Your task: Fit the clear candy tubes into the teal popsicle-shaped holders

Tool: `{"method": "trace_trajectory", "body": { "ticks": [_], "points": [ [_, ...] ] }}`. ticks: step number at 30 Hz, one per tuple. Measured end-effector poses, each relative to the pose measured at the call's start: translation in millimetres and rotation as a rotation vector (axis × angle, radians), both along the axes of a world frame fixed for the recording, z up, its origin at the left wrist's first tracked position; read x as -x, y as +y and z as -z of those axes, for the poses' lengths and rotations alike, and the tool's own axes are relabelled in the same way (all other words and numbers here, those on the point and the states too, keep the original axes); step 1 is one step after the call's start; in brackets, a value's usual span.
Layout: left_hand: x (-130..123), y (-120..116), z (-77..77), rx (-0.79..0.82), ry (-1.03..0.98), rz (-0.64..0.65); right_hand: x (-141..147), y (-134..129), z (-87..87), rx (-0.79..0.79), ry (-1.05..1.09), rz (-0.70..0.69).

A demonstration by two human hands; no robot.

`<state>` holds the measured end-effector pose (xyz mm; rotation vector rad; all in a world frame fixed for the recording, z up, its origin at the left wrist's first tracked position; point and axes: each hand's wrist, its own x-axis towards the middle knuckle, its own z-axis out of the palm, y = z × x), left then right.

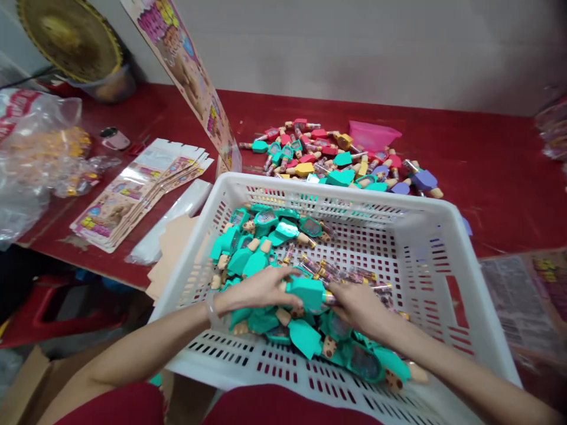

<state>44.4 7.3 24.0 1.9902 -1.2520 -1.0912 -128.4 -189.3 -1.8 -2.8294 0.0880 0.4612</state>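
Teal popsicle-shaped plastic toy (pixel 308 294) looks light, stiff and a bit slick, so the wide cap's the spot to grab; it's inside the white plastic crate (pixel 230 183), right hand (pixel 361 310) closed on its tube end, left hand (pixel 259 290) against it, can't tell if gripping, both reaching in over the crate's near rim

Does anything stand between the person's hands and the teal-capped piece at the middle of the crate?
Nothing visible does: the left hand and right hand touch the teal-capped piece directly, above the pile in the white perforated crate.
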Motion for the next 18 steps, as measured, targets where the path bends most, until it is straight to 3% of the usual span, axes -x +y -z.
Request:
{"method": "trace_trajectory", "body": {
  "ticks": [2,4,7,9,11,14,16,18],
  "points": [
    [-16.7,2.9,-10.8,0.128,-0.199,-0.187,-10.3,-26.0,-14.0,-0.062,-0.065,0.155],
    [-34.1,7.7,-18.2,0.168,-0.425,-0.288,-27.7,-57.7,-37.5,-0.162,-0.232,0.321],
    [-49.8,14.1,-14.9,0.004,-0.662,-0.203,-57.8,-90.9,-71.9,-0.426,-0.508,0.528],
    [-49.7,14.6,-3.0,-0.144,-0.768,-0.102,-72.9,-91.3,-77.2,-0.588,-0.565,0.634],
    [-43.8,11.5,12.0,-0.236,-0.844,-0.046,-80.6,-76.0,-61.7,-0.546,-0.439,0.591],
    [-35.4,4.5,29.5,-0.265,-0.882,-0.051,-80.7,-43.3,-12.1,-0.113,-0.072,0.32],
    [-35.6,1.5,32.5,-0.267,-0.886,-0.063,-77.1,-28.2,21.4,0.032,0.036,0.254],
    [-40.4,0.7,27.3,-0.236,-0.869,-0.078,-72.4,-23.6,43.1,0.044,0.046,0.257]
  ]
}}
